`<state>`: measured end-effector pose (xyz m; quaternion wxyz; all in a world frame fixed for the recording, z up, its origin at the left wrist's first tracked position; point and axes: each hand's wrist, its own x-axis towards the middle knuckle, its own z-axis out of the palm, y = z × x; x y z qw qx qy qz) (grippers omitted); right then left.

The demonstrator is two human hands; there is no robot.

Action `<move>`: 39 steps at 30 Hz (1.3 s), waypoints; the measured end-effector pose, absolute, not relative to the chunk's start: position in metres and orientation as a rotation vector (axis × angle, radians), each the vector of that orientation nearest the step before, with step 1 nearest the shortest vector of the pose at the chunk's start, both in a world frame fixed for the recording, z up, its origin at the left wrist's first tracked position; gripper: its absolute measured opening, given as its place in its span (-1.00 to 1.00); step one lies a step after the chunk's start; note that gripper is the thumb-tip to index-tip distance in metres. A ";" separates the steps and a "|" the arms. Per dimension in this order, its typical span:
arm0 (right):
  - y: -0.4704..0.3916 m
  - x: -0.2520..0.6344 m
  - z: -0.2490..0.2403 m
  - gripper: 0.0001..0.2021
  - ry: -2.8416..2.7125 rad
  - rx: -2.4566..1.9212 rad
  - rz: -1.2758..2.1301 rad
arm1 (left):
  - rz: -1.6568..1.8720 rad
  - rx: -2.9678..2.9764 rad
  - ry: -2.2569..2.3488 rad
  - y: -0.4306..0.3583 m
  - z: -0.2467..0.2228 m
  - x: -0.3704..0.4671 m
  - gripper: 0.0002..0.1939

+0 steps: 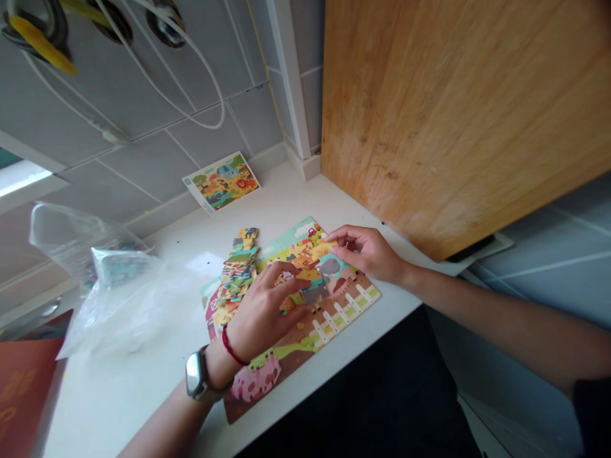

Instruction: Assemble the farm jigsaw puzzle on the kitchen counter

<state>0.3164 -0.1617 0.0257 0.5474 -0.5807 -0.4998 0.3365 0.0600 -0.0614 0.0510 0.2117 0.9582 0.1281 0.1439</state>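
Note:
A farm-picture board (296, 346) with a white fence and a pink pig lies on the white counter. Over its middle is my left hand (272, 302), fingers spread and bent downward, with a watch and red cord at the wrist. A heap of puzzle pieces (241, 267) runs along the board's left part, beside that hand. My right hand (365, 251) pinches a small yellow puzzle piece (331, 245) between thumb and forefinger at the board's upper right. Several loose pieces lie on the board between the hands, some partly hidden by my left fingers.
A picture card (223, 181) rests near the tiled wall. Clear plastic bags (119, 299) lie on the white counter (167, 388) at left, with a red-brown item (23, 381) beyond. A wooden panel (443, 108) stands at right. White cables (191, 63) hang above.

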 end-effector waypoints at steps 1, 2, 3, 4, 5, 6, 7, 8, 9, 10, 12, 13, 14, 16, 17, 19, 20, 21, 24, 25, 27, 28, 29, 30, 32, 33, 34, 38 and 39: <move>-0.162 0.316 0.026 -0.74 -1.196 -1.380 0.801 | 0.409 2.668 0.391 -0.070 0.046 0.055 -0.71; -0.163 0.315 0.026 -0.75 -1.207 -1.387 0.805 | 0.420 2.664 0.420 -0.077 0.042 0.049 -0.72; -0.164 0.315 0.025 -0.76 -1.223 -1.396 0.811 | 0.428 2.664 0.438 -0.083 0.037 0.044 -0.72; -0.164 0.314 0.025 -0.77 -1.247 -1.407 0.819 | 0.442 2.668 0.450 -0.088 0.034 0.039 -0.71; -0.165 0.314 0.025 -0.78 -1.280 -1.420 0.826 | 0.455 2.670 0.462 -0.091 0.031 0.035 -0.70; -0.165 0.313 0.025 -0.80 -1.322 -1.433 0.829 | 0.466 2.671 0.474 -0.093 0.028 0.031 -0.69; -0.166 0.313 0.024 -0.81 -1.372 -1.445 0.823 | 0.477 2.668 0.485 -0.094 0.026 0.029 -0.69; -0.166 0.312 0.024 -0.83 -1.426 -1.455 0.807 | 0.483 2.663 0.495 -0.093 0.025 0.026 -0.69; -0.166 0.312 0.023 -0.85 -1.480 -1.462 0.781 | 0.487 2.658 0.502 -0.092 0.024 0.025 -0.69; -0.166 0.311 0.022 -0.86 -1.528 -1.467 0.748 | 0.494 2.657 0.503 -0.091 0.023 0.023 -0.68; -0.166 0.310 0.021 -0.88 -1.616 -1.469 0.666 | 0.511 2.671 0.489 -0.090 0.022 0.021 -0.64; -0.166 0.310 0.020 -0.89 -1.660 -1.467 0.620 | 0.518 2.681 0.481 -0.090 0.021 0.021 -0.62; -0.166 0.309 0.020 -0.90 -1.707 -1.459 0.572 | 0.520 2.688 0.475 -0.090 0.021 0.020 -0.60; -0.165 0.307 0.020 -0.90 -1.805 -1.436 0.486 | 0.526 2.684 0.472 -0.091 0.019 0.020 -0.64; -0.165 0.306 0.020 -0.89 -1.853 -1.427 0.456 | 0.527 2.675 0.476 -0.091 0.019 0.020 -0.68; -0.165 0.306 0.023 -0.83 -1.945 -1.419 0.434 | 0.532 2.655 0.483 -0.091 0.017 0.020 -0.75; -0.165 0.307 0.025 -0.78 -1.993 -1.414 0.442 | 0.532 2.648 0.486 -0.091 0.016 0.020 -0.76; -0.165 0.308 0.028 -0.72 -2.043 -1.405 0.464 | 0.530 2.643 0.490 -0.091 0.016 0.020 -0.77; -0.164 0.317 0.034 -0.51 -2.165 -1.363 0.582 | 0.528 2.628 0.516 -0.090 0.016 0.020 -0.77; -0.163 0.320 0.035 -0.47 -2.182 -1.352 0.618 | 0.528 2.620 0.524 -0.090 0.016 0.019 -0.77; -0.162 0.325 0.035 -0.44 -2.182 -1.330 0.646 | 0.523 2.606 0.530 -0.090 0.018 0.019 -0.77; -0.162 0.327 0.034 -0.44 -2.175 -1.316 0.636 | 0.515 2.602 0.529 -0.090 0.019 0.019 -0.77; -0.162 0.327 0.033 -0.45 -2.169 -1.301 0.614 | 0.507 2.599 0.529 -0.090 0.019 0.019 -0.77; -0.162 0.327 0.032 -0.46 -2.167 -1.287 0.583 | 0.499 2.595 0.530 -0.090 0.020 0.019 -0.78; -0.162 0.326 0.030 -0.46 -2.162 -1.270 0.522 | 0.491 2.583 0.534 -0.090 0.021 0.020 -0.78; -0.162 0.325 0.030 -0.46 -2.159 -1.266 0.502 | 0.491 2.574 0.538 -0.090 0.021 0.020 -0.78; -0.162 0.324 0.030 -0.46 -2.153 -1.267 0.492 | 0.492 2.565 0.542 -0.090 0.021 0.020 -0.78; -0.164 0.319 0.031 -0.44 -2.109 -1.280 0.510 | 0.505 2.546 0.556 -0.090 0.020 0.019 -0.80; -0.165 0.317 0.031 -0.44 -2.103 -1.281 0.516 | 0.507 2.547 0.554 -0.090 0.020 0.019 -0.81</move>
